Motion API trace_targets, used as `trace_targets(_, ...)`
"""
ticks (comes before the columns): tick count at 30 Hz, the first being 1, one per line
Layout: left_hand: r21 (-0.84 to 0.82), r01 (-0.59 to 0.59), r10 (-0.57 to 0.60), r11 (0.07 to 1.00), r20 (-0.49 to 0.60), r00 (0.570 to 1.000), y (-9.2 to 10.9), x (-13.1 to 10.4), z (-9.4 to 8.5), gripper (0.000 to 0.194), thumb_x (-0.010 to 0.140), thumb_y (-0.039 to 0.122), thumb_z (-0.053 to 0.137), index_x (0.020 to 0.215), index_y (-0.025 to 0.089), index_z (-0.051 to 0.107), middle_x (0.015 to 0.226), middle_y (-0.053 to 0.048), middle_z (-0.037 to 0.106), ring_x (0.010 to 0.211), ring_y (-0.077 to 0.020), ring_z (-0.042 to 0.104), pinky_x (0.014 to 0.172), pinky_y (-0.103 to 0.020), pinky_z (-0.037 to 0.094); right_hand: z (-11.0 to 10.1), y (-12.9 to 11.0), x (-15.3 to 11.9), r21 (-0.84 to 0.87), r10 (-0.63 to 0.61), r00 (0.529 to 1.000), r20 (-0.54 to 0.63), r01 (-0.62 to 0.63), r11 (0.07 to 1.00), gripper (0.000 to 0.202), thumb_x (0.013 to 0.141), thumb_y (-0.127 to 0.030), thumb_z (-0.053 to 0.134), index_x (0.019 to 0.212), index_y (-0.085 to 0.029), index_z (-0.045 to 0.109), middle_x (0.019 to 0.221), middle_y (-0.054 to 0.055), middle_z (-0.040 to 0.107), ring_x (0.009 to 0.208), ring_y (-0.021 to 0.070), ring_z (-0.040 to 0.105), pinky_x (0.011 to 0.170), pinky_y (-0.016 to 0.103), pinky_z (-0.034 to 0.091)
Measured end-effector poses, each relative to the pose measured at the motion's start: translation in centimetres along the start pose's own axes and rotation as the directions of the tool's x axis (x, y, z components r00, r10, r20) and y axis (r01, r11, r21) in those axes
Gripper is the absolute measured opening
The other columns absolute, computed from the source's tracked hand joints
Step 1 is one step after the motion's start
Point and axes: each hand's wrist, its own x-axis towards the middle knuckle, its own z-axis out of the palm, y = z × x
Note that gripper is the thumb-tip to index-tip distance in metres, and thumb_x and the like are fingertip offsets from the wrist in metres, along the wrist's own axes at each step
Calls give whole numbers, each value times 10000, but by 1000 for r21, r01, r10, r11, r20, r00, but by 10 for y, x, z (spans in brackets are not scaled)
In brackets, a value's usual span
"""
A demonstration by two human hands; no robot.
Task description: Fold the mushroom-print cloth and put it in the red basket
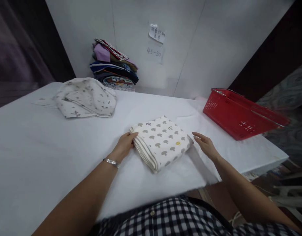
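white folded cloth (163,141), left hand (124,147) partly hidden at its edge

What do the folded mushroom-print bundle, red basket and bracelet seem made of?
Folded bundle: soft, matte fabric, possibly cotton, judging by its rounded folds. Red basket: probably smooth plastic, with slotted walls. Bracelet: apparently polished metal, given its silvery shine.

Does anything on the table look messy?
Yes: the white printed cloth at the back left of the table lies in a crumpled heap, while the mushroom-print cloth at the left hand is neatly folded. Nothing looks spilled.
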Motion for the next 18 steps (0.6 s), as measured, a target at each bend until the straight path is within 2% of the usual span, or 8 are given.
trace_targets(2, 52, -26, 27, 998, -17, 999, -3, 4, -2, 247, 690, 229, 653, 901, 112, 599, 820, -77, 657, 680, -157, 607, 606, -269, 489, -1, 5, -3, 76, 149, 989, 4, -149, 986, 492, 769, -519, 557, 1097, -160, 632, 1151, 104, 614, 1035, 246, 568, 872, 392, 478)
trace_targets(4, 147, -81, 88, 986, -42, 995, -7, 7, -5, 290, 689, 279, 655, 927, 120, 608, 833, -77, 659, 667, -162, 603, 578, -266, 475, 2, 6, -3, 131, 262, 961, 87, -272, 954, 485, 767, -499, 564, 1101, -154, 629, 1079, 105, 636, 925, 214, 599, 731, 331, 520)
trace_targets(7, 280, -202, 221, 938, -38, 975, -12, 8, -8, 396, 680, 344, 664, 1013, 136, 610, 901, -84, 667, 723, -181, 613, 597, -263, 470, 8, 2, 0, 161, 324, 919, 225, -363, 918, 446, 770, -495, 569, 1058, -165, 652, 908, 75, 661, 757, 161, 598, 595, 260, 500)
trace_targets(10, 332, -367, 377, 869, 37, 926, -10, 5, -9, 469, 664, 349, 681, 1079, 148, 593, 942, -73, 672, 834, -201, 616, 691, -271, 481, 13, -4, 6, 221, 292, 915, 278, -357, 908, 457, 731, -513, 613, 1014, -158, 665, 832, 52, 656, 680, 133, 573, 568, 234, 474)
trace_targets(12, 341, -444, 454, 829, 55, 889, -7, 5, -8, 484, 656, 343, 688, 1089, 152, 588, 932, -61, 675, 869, -207, 610, 732, -276, 481, 17, -6, 12, 280, 245, 942, 229, -305, 910, 498, 705, -526, 628, 1040, -158, 647, 849, 43, 652, 673, 124, 564, 575, 227, 464)
trace_targets(15, 368, -431, 471, 824, -22, 882, -5, 11, -8, 456, 669, 322, 681, 1083, 155, 586, 904, -55, 677, 851, -202, 610, 743, -279, 480, 27, -3, 18, 251, 237, 962, 137, -265, 931, 532, 686, -546, 616, 1048, -157, 632, 758, 15, 633, 576, 102, 514, 511, 216, 418)
trace_targets(18, 442, -373, 450, 816, -80, 889, -6, 18, -11, 464, 692, 315, 672, 1115, 158, 565, 949, -73, 672, 857, -207, 612, 769, -294, 471, 38, 3, 20, 168, 276, 950, 143, -298, 940, 509, 680, -541, 612, 997, -143, 648, 606, -15, 563, 465, 83, 419, 423, 208, 334)
